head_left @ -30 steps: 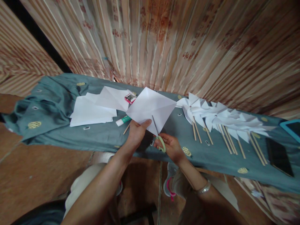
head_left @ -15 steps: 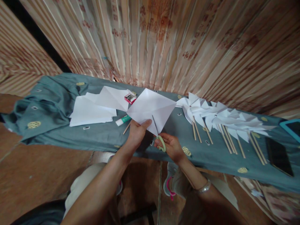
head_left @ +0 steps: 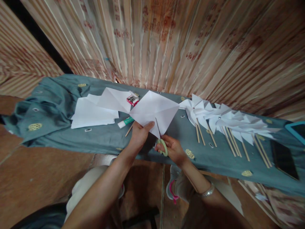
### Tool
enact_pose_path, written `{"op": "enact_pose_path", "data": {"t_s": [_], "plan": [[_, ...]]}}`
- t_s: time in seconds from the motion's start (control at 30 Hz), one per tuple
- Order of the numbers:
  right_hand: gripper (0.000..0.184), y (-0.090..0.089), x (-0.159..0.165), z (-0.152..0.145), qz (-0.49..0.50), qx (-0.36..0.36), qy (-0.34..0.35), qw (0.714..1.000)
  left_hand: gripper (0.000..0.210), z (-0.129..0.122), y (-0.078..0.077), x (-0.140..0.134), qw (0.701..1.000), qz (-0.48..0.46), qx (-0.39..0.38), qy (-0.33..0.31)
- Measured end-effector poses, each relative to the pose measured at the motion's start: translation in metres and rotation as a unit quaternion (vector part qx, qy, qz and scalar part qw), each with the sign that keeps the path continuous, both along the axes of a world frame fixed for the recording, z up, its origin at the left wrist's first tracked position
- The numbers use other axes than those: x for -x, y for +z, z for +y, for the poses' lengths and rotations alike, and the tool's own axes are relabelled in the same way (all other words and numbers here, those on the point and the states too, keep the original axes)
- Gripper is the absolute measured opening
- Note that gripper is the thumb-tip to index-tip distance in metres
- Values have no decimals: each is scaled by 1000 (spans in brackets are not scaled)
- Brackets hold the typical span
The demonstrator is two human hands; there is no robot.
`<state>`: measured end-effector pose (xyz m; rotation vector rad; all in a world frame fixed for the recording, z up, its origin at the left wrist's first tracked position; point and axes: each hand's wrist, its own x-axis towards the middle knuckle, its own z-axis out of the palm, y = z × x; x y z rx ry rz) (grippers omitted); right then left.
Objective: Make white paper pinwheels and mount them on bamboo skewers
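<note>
My left hand [head_left: 141, 133] grips a square sheet of white paper [head_left: 152, 106] by its lower left edge, thumb on top. The sheet is turned with one corner toward me and shows crease lines. In my right hand [head_left: 173, 148] is a pair of scissors [head_left: 164, 149] with pale green handles, my fingers through the loops. Their dark blades lie in the paper, running from the near corner toward the middle. A glue stick [head_left: 125, 122] and a thin wooden stick [head_left: 129, 130] lie left of my left hand.
White sheets [head_left: 95, 109] are stacked at left, beside an open red box [head_left: 132, 99] of small metal pieces. Several paper pinwheels [head_left: 221, 117] on wooden sticks overlap at right. Past them lie a dark phone [head_left: 284, 159] and a blue-edged device [head_left: 296, 131]. A patterned cloth [head_left: 78, 140] covers the table.
My right hand and the scissors have shifted very slightly at the paper's near corner. The sheet and my left hand have stayed almost still.
</note>
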<state>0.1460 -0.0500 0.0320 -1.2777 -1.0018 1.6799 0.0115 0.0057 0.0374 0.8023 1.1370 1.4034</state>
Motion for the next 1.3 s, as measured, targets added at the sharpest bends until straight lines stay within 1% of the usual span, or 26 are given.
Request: {"op": "enact_pose_path", "data": {"t_s": [0.1, 0.2, 0.33, 0.4, 0.47, 0.5, 0.53, 0.57, 0.63, 0.67, 0.7, 0.77, 0.83, 0.9, 0.97, 1.07, 1.13, 1.23, 1.3], "plan": [[58, -3, -3, -1, 0, -12, 37, 999, 32, 2, 0, 1, 1000, -11, -1, 0], [65, -3, -7, -2, -10, 7, 95, 995, 32, 8, 1, 7, 999, -26, -16, 11], [58, 5, -19, -7, -14, 65, 176, 982, 30, 16, 0, 17, 998, -46, -32, 36], [55, 13, -29, -10, -4, 79, 206, 975, 32, 17, 0, 22, 997, -58, -33, 43], [53, 21, -41, -11, 12, 73, 226, 971, 36, 16, 1, 26, 997, -59, -31, 49], [52, 24, -47, -11, 19, 61, 219, 974, 37, 15, 2, 28, 997, -55, -28, 48], [51, 27, -53, -9, 24, 43, 186, 981, 37, 14, 3, 30, 998, -48, -24, 42], [50, 29, -58, -6, 24, 20, 131, 991, 35, 11, 4, 31, 999, -40, -18, 30], [48, 31, -66, 1, 15, -31, -13, 999, 32, 6, 6, 32, 1000, -17, -3, -13], [47, 30, -69, 6, 4, -56, -76, 996, 30, 4, 6, 31, 999, -2, 7, -39], [47, 29, -72, 10, -9, -81, -124, 989, 29, 1, 6, 31, 998, 13, 18, -62], [47, 24, -76, 18, -30, -113, -180, 977, 26, -4, 4, 29, 994, 43, 29, -100], [47, 20, -77, 23, -34, -117, -197, 973, 20, -8, 0, 26, 987, 62, 36, -142], [45, 17, -75, 26, -24, -105, -193, 975, 15, -11, -3, 24, 979, 69, 43, -189], [45, 14, -71, 27, -15, -88, -182, 979, 14, -13, -4, 24, 971, 73, 54, -221], [44, 12, -65, 28, -11, -68, -162, 984, 18, -13, -2, 25, 972, 65, 62, -218], [44, 11, -61, 29, -12, -67, -169, 983, 23, -12, -1, 25, 976, 40, 68, -204], [44, 9, -58, 31, -8, -86, -218, 972, 29, -11, 2, 24, 977, -54, 82, -191], [40, 8, -57, 34, -7, -102, -250, 963, 29, -12, 3, 22, 969, -125, 97, -189]]}}
